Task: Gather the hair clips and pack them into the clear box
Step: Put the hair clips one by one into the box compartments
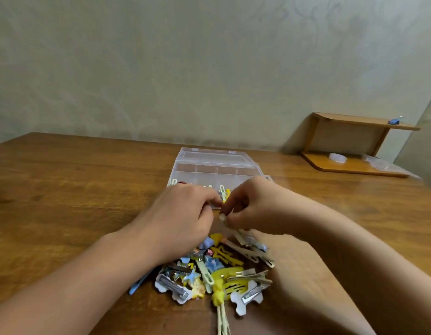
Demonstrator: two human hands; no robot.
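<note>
A small clip (223,217) is pinched by the right hand (254,206). The left hand (183,213) is curled beside it; its grip cannot be determined. The box (213,168) lies just beyond both hands, the pile (214,269) beneath them.

No readable text, labels, brands, numbers or signs anywhere in view.
</note>
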